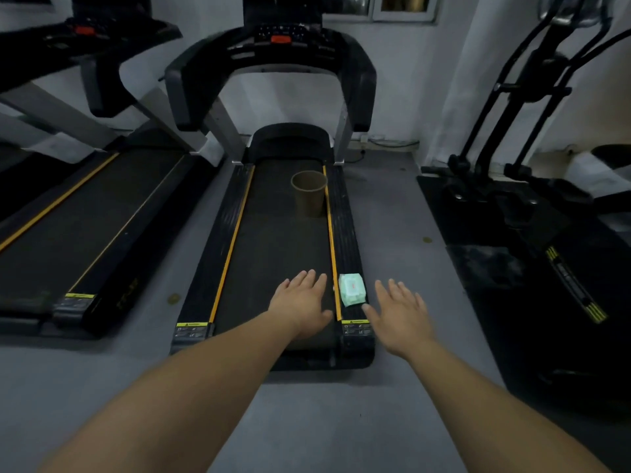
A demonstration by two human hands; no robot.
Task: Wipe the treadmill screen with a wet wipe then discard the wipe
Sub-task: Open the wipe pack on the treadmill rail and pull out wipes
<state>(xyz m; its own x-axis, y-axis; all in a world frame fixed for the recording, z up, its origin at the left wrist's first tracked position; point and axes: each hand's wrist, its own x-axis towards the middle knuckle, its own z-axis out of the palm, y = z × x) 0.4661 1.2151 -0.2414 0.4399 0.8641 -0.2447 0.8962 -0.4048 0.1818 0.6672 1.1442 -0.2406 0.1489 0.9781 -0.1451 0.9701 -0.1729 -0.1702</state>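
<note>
A pale green pack of wet wipes point(352, 290) lies on the right side rail of the middle treadmill point(239, 233), near its rear end. My left hand point(302, 303) stretches out flat over the belt, just left of the pack, holding nothing. My right hand point(399, 315) reaches forward with spread fingers just right of the pack, its thumb close to the pack's near corner. The treadmill's dark screen point(281, 8) stands at the top, above a console with a red button point(280, 39). A brown paper cup point(309, 192) stands upright on the belt's far right part.
A second treadmill point(68, 216) runs along the left. An elliptical trainer point(532, 148) on a black mat fills the right side. Grey floor point(392, 216) lies between the machines. A wall with cables and a socket is behind the treadmill.
</note>
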